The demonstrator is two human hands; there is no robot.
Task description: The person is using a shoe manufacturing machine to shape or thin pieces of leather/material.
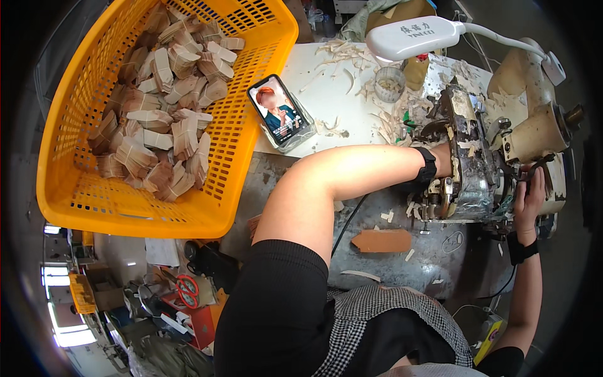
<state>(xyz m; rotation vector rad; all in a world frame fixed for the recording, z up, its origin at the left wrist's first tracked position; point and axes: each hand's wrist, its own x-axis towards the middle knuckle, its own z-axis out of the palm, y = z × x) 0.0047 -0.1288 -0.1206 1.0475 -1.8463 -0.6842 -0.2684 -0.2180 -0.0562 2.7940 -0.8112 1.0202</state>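
Observation:
A grimy metal bench machine [468,144], which looks like a leather skiving machine, stands at the right. My left forearm reaches across to it, and my left hand [443,159] goes in behind its metal body; the fingers are hidden. At the machine's right side is my right hand [531,196], fingers stretched upward beside a dark curved part [534,168]. I see nothing clearly gripped in it. Black bands sit on both wrists. A brown strip with a pointed end [381,240] lies on the grey tabletop below my left forearm.
A yellow plastic basket [229,147] at the left holds many banded bundles of pale pieces [157,138]. Beside it a phone [281,112] leans on a clear stand. Pale shavings [352,53] litter the white board around a round tub [389,85]. A white lamp [411,39] overhangs the machine.

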